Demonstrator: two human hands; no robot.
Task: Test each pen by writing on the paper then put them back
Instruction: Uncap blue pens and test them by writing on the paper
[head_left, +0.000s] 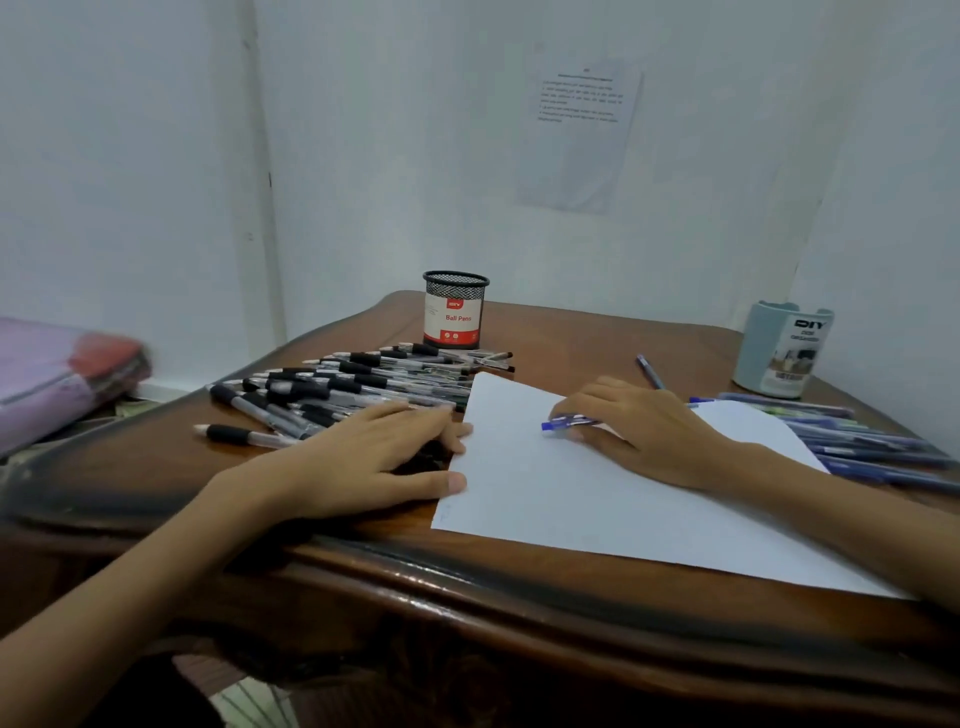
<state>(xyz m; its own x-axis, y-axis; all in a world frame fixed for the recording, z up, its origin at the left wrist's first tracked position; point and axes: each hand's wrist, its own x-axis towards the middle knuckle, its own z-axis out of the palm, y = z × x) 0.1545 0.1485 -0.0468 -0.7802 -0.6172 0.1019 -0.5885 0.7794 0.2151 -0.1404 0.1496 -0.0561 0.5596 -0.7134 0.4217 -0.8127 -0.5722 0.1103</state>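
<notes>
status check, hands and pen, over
Right hand grips blue pen low over paper. Left hand flat at paper's left edge, beside black pens. Nothing blocking the pen.

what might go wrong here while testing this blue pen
The left hand rests against the black pens; a nudge might roll some toward the table edge. It touches the paper only at its left edge, so the sheet may slip as the right hand writes with the blue pen.
</notes>
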